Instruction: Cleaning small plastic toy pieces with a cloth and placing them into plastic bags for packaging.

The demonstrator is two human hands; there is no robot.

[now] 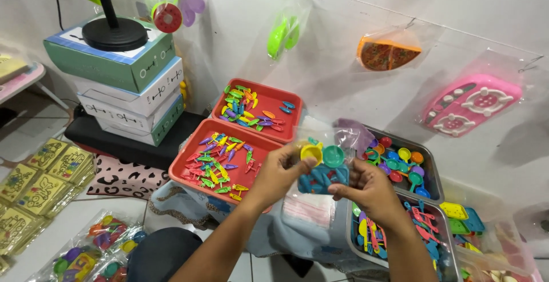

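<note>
Cups, a yellow one (311, 153) and a teal one (333, 156), sat at the mouth of a clear bag (323, 174) held above the red trays (229, 162). Left hand (278, 173) fingers pinched the yellow cup; right hand (369, 189) fingers closed on the bag (its film looked slippery). A loose grip could have tipped both cups out among the tray's small pieces.

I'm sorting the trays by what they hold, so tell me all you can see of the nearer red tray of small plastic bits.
The nearer red tray is a shallow, rounded-corner rectangle that looks like plastic. It lies flat, angled to the camera, touching or nearly touching the farther red tray. Small leaf-like plastic pieces in yellow, green, blue, purple and pink are scattered inside. The left hand hides its right corner. What it rests on is unclear.
</note>
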